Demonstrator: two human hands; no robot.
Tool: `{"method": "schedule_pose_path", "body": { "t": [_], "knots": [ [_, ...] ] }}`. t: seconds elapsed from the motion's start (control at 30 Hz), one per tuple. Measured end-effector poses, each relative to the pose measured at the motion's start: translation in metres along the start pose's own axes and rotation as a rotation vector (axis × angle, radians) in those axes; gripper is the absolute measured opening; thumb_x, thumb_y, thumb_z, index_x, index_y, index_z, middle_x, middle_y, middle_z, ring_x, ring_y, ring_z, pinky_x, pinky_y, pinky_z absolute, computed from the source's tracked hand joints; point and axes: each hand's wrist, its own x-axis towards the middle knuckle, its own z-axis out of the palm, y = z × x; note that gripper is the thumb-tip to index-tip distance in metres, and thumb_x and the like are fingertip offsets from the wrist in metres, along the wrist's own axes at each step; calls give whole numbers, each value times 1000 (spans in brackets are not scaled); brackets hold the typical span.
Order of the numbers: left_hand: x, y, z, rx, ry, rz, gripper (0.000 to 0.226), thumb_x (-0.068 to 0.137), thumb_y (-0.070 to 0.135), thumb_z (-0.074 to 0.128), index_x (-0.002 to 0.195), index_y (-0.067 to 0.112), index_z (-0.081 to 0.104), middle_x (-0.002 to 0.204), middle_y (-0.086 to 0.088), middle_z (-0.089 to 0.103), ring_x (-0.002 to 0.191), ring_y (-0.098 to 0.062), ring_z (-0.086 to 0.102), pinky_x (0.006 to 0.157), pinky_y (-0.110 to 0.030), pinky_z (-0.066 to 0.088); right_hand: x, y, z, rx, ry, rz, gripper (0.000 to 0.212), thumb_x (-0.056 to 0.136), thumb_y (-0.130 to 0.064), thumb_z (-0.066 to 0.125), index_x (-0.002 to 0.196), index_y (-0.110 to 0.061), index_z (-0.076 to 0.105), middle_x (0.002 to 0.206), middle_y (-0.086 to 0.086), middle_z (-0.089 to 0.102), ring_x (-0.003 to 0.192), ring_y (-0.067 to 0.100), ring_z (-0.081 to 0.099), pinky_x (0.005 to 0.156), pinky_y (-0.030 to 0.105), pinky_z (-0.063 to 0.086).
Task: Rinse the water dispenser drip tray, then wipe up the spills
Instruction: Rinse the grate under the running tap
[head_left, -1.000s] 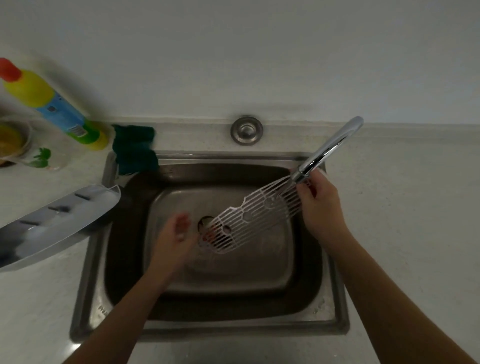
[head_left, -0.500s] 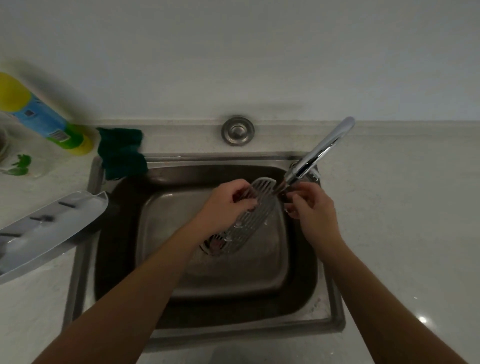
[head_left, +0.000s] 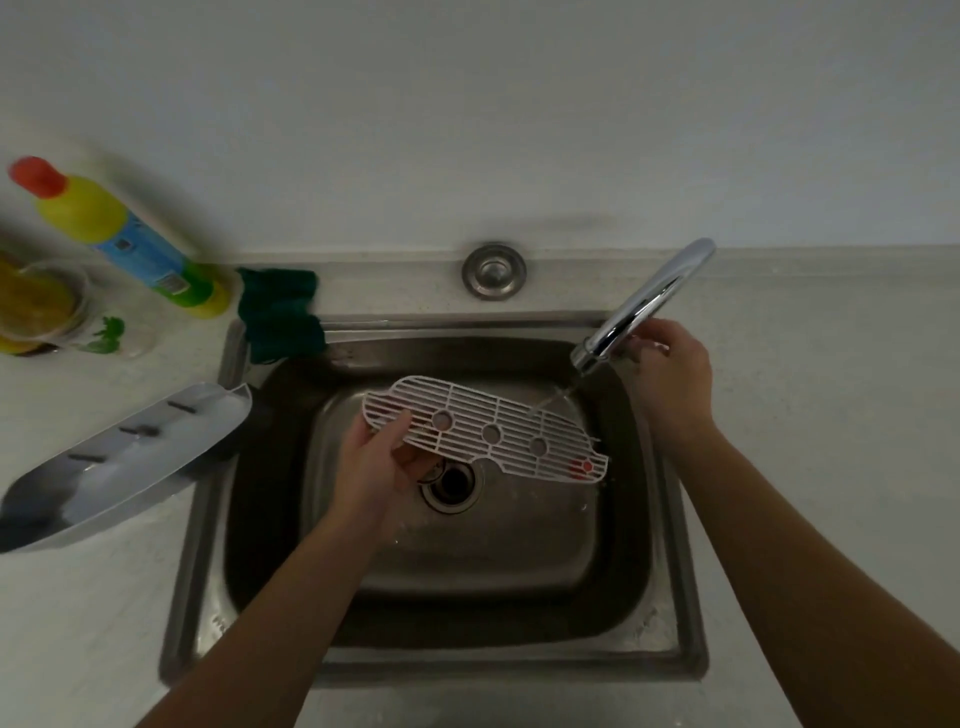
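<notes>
The white slotted drip tray grille (head_left: 488, 434) lies flat over the steel sink (head_left: 441, 613), above the drain. My left hand (head_left: 384, 462) grips its left end from below. A thin stream of water runs from the chrome faucet (head_left: 641, 306) onto the grille's right part. My right hand (head_left: 670, 369) is behind the faucet spout, fingers curled at the tap; what it grips is hidden. The silver drip tray base (head_left: 124, 462) rests on the counter left of the sink, its end overhanging the basin.
A dark green cloth (head_left: 278, 317) hangs over the sink's back left corner. A yellow and blue detergent bottle (head_left: 124, 239) and a clear container (head_left: 41, 306) stand at the left. A round metal cap (head_left: 493, 270) sits behind the sink. Pale counter (head_left: 831, 467) extends right.
The grille passed from my right hand to my left and now lies flat instead of tilted. My right hand moved up behind the faucet, and water now runs.
</notes>
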Motion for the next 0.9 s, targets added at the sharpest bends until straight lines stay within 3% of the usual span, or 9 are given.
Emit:
{"method": "schedule_pose_path", "body": {
  "t": [0.1,0.27,0.4,0.47,0.57,0.67,0.8,0.9],
  "knots": [
    [-14,0,-12,-127,31,-39,32,105,6,51,136,9,60,127,-18,73,113,-37,73,83,-46,66,0,-5,-6,-50,26,-25,33,94,-7,55,121,-16,72,117,4,74,105,16,64,93,29,45],
    [-39,3,-27,-205,52,-5,34,104,5,52,136,11,61,124,-15,75,104,-29,77,74,-41,65,-34,4,-8,-61,-61,-55,27,95,-12,62,122,-15,66,115,2,70,102,17,63,95,35,50],
    [-59,3,-39,-271,66,9,35,102,8,55,135,15,64,129,-15,73,113,-32,74,79,-44,64,-82,16,0,-21,-335,-28,20,104,-29,54,122,-23,62,100,-12,65,88,3,63,72,19,47],
    [-71,2,-44,-276,74,39,34,101,7,56,133,14,65,131,-16,72,116,-34,72,81,-45,64,-102,19,2,70,-445,-2,16,106,-34,51,112,-26,63,98,-5,70,85,9,69,68,21,53],
    [-93,3,-48,-160,141,154,38,100,1,59,133,18,61,124,-12,76,111,-32,75,81,-45,64,-118,22,-5,159,-474,-27,14,105,-34,52,102,-25,63,88,2,72,76,15,71,63,26,58],
    [-118,8,-56,41,264,275,33,99,4,62,125,24,64,111,-4,79,102,-26,78,74,-40,65,-121,23,-13,133,-513,-139,13,105,-35,54,100,-26,61,80,2,70,63,8,68,54,18,54],
    [-151,16,-70,255,380,363,22,106,17,56,109,26,75,110,-1,78,104,-22,76,85,-42,63,-115,21,-21,68,-514,-346,6,102,-36,59,100,-32,63,80,-7,70,72,-1,68,58,7,49],
    [-169,18,-80,344,432,469,22,105,17,58,109,26,77,108,1,78,100,-16,76,83,-34,62,-114,17,-21,128,-496,-433,5,101,-37,61,96,-37,62,81,-14,71,65,2,67,55,10,50]
  ]
}}
